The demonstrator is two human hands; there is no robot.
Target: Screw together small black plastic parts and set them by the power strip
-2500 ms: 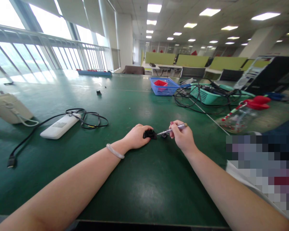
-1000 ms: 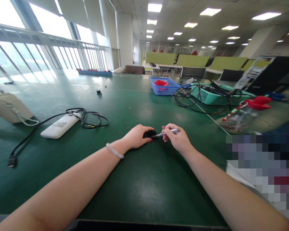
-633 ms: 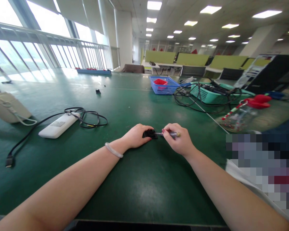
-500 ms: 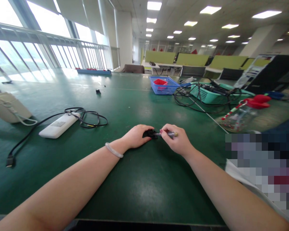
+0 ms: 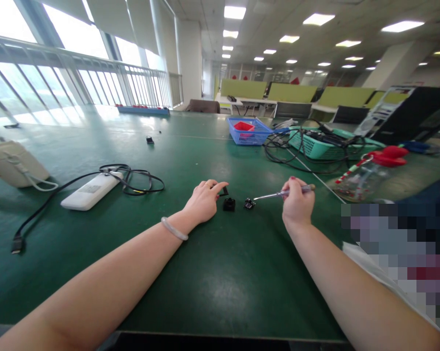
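My left hand (image 5: 201,201), wearing a pale bracelet, is closed at the fingertips on a thin black frame-like piece (image 5: 225,190). Just below that piece, a small black square housing (image 5: 229,204) stands on the green tabletop, apart from the fingers. My right hand (image 5: 297,201) grips a screwdriver (image 5: 269,195) by its handle, the metal shaft pointing left. The tip is at or just above a small dark component (image 5: 249,204) with shiny bits, which lies to the right of the housing. Whether the tip touches it I cannot tell.
On the left lie a white power bank (image 5: 91,191) and a looped black cable (image 5: 147,180) beside a beige bag (image 5: 17,163). Farther back are a blue basket (image 5: 250,138), a green basket (image 5: 308,146) with tangled cables, and a red-topped bottle (image 5: 370,178). A small black part (image 5: 150,140) lies mid-table.
My right hand has moved right with the screwdriver, away from my left hand. The black item that my left hand covered now shows as separate pieces on the table and at my fingertips.
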